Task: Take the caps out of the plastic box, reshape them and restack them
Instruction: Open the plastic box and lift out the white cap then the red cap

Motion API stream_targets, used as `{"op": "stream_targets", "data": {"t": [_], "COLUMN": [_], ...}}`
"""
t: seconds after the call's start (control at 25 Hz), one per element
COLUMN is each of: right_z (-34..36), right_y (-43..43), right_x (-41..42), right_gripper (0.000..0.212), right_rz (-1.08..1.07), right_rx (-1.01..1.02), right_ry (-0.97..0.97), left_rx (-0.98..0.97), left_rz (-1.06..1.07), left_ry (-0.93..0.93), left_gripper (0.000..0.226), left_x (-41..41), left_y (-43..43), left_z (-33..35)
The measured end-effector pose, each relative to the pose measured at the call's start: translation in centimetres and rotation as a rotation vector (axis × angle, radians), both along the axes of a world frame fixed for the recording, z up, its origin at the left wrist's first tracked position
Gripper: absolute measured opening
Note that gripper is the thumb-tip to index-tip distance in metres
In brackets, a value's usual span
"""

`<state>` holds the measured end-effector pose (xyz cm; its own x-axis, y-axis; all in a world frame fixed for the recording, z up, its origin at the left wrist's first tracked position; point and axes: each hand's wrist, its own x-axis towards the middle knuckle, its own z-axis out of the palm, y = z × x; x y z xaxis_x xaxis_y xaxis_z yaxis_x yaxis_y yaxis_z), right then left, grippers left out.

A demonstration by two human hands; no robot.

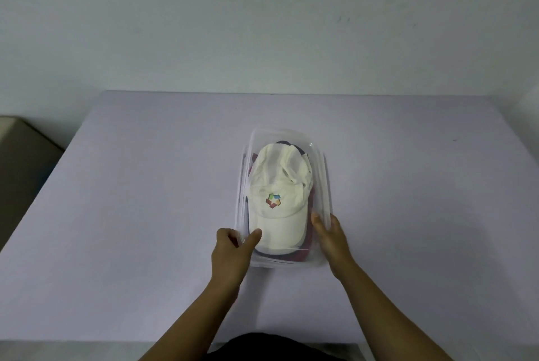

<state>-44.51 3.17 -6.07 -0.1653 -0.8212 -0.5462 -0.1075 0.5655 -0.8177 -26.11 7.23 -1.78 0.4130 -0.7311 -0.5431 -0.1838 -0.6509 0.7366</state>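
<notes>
Two hands of mine were on the clear plastic box [326, 174], one at each side of its near end. Far off to the left a tan, boxy thing [20, 162] stood beside the table [131, 185], which wore a pale lilac cover. My left hand [230, 249] gripped the box's left rim near the front corner: the thumb [253, 236] lay over the rim on the inside, its tip against the white brim, while the curled fingers [229, 234] pressed the wall from outside. The box sat at the middle of the table, long and narrow, running away from me, its walls see-through and faintly ridged. Inside, the caps were stacked. The white cap [277, 188] lay on top, brim toward me, its soft crown crumpled and folded in on the right side, with a small many-coloured logo [273, 200] on the front panel. Under it showed a dark navy edge [284, 142] at the far end and a red cap [300, 255] along the near right; how many lay below I could not tell. My right hand [329, 236] lay flat and open against the box's right side, fingers stretched along the wall and not closed around anything
</notes>
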Motion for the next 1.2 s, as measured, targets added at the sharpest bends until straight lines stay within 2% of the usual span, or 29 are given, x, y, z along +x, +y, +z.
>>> {"op": "stream_targets", "data": {"t": [0.08, 0.12, 0.2, 0.24, 0.28, 0.32, 0.4, 0.48, 0.6, 0.72, 0.96, 1.2], "right_z": [-0.2, -0.2, 0.3, 0.4, 0.7, 0.9, 0.8, 0.4, -0.3, -0.7, -0.5, -0.2], "right_y": [0.1, 0.0, -0.6, -0.9, -1.2, -1.2, -0.9, -0.5, -0.3, -0.5, -0.7, -0.4], "right_x": [-0.2, -0.3, -1.0, -1.4, -1.7, -1.8, -1.5, -1.0, -0.9, -1.0, -0.9, -0.3], "right_gripper": [0.074, 0.081, 0.099, 0.100, 0.093, 0.082, 0.067, 0.060, 0.059, 0.060, 0.059, 0.059], "right_rz": [-0.021, -0.035, -0.084, -0.104, -0.108, -0.075, 0.110, 0.284, 0.356, 0.384, 0.400, 0.395], "right_rx": [0.009, 0.008, 0.025, 0.041, 0.046, 0.048, 0.039, 0.015, -0.013, -0.016, -0.028, -0.025], "right_ry": [-0.031, -0.077, -0.246, -0.303, -0.321, -0.287, -0.074, 0.143, 0.299, 0.333, 0.366, 0.416], "left_rx": [-0.070, -0.115, -0.188, -0.222, -0.258, -0.297, -0.377, -0.421, -0.392, -0.297, -0.064, 0.010], "left_rz": [0.144, 0.185, 0.225, 0.244, 0.269, 0.304, 0.354, 0.370, 0.413, 0.417, 0.325, -0.086], "left_ry": [0.395, 0.519, 0.616, 0.626, 0.633, 0.656, 0.696, 0.664, 0.596, 0.562, 0.545, -0.026], "left_gripper": [0.045, 0.051, 0.055, 0.054, 0.052, 0.051, 0.050, 0.047, 0.052, 0.052, 0.061, 0.052], "left_x": [-0.8, -1.0, -0.8, -0.2, 0.6, 1.9, 5.5, 10.1, 16.3, 19.2, 19.8, 19.6], "left_y": [0.3, 0.4, 0.4, 0.2, -0.2, -0.6, -1.5, -2.1, -1.7, -0.2, 0.2, -0.3], "left_z": [0.3, 0.3, 0.5, 0.7, 0.9, 1.2, 1.6, 2.0, 1.5, -0.6, -6.6, -7.0]}}
